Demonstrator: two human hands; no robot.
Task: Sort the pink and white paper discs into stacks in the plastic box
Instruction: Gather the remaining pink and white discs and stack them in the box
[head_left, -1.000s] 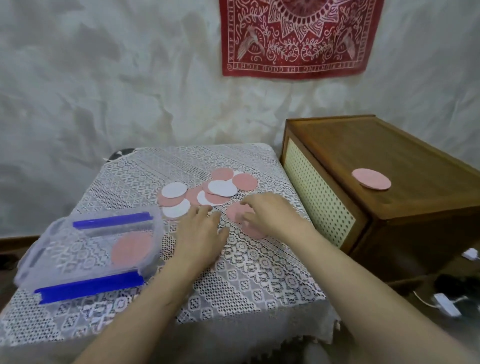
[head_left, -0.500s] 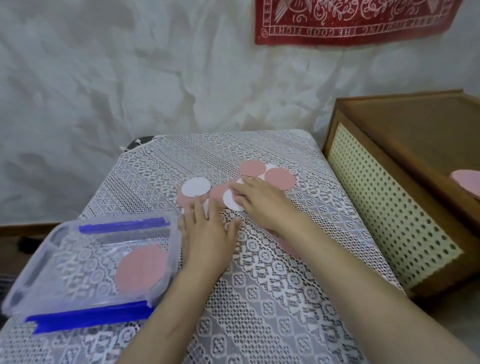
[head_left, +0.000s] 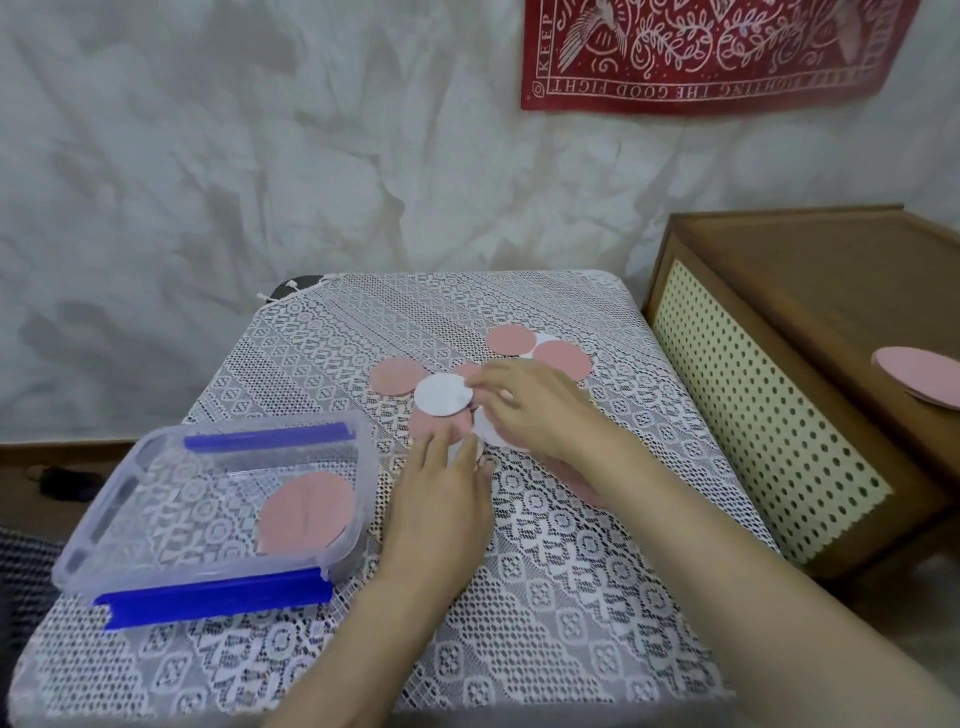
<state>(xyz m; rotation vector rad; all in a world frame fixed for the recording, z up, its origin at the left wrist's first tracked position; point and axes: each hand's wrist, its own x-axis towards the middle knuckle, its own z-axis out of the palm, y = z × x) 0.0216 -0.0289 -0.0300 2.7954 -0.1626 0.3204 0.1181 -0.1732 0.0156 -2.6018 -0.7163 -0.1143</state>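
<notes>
Pink and white paper discs lie scattered on the lace tablecloth (head_left: 545, 597). My right hand (head_left: 535, 405) pinches the edge of a white disc (head_left: 441, 401) and holds it just above the pile. My left hand (head_left: 441, 499) lies flat with straight fingers pressing on a pink disc (head_left: 432, 425) and a white one under its fingertips. More pink discs sit behind, one at the left (head_left: 396, 376) and two at the back right (head_left: 511, 340). The clear plastic box (head_left: 104, 519) with blue clips stands to the left and holds a pink stack (head_left: 306, 512).
A wooden cabinet (head_left: 810, 291) with a perforated cream front stands right of the table, with a pink disc (head_left: 917, 382) on top. A red printed cloth (head_left: 717, 52) hangs on the crinkled white wall. The table's front edge is close below.
My right hand has taken hold of a white disc and lifted it off the pile. My left hand stays pressed on the discs. The camera has moved closer and tilted.
</notes>
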